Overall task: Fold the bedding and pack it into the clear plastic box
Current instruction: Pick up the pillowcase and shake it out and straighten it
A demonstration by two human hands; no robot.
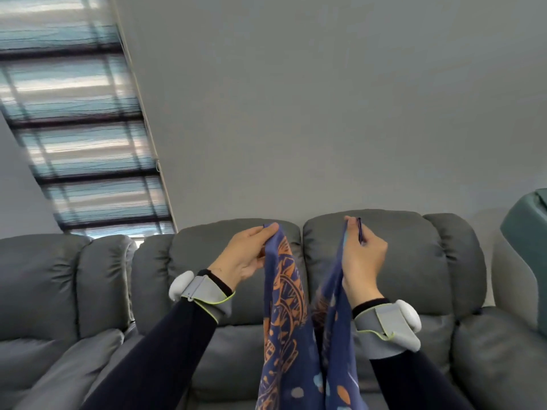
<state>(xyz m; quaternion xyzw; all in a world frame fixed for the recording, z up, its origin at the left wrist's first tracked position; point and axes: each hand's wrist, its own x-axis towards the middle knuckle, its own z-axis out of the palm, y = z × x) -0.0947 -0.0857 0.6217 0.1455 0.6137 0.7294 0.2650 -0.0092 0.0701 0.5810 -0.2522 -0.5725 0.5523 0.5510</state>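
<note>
Nearest the camera, two dark sleeves (pixel 165 356) reach up and forward, each wrist wrapped in a grey band carrying a white pod (pixel 181 287); beyond the bands, the left hand (pixel 245 257) pinches one top corner of the bedding (pixel 285 315) between thumb and fingers, and the right hand (pixel 365 261) pinches the other top edge with its fingers curled round the hem; the hands are held apart at about the same height, and the blue cloth with its orange pattern hangs from them in two long drapes that sag together in the middle and run out of view at the bottom; the step in hand looks like lining up the top corners for a lengthwise fold; to do it well the hands should draw apart until the upper edge is taut and level, let the cloth hang free so twists drop out, and only then bring corner onto corner, checking that the side hems match before pinching both in one hand; how far the lower end hangs cannot be told; the clear plastic box is not in view, so packing looks some way off; behind the cloth stands a grey padded sofa (pixel 414 261), with a teal padded shape (pixel 529 247) at the right edge; farther back rise a plain grey wall (pixel 325 113) and a striped window blind (pixel 80 128).
</note>
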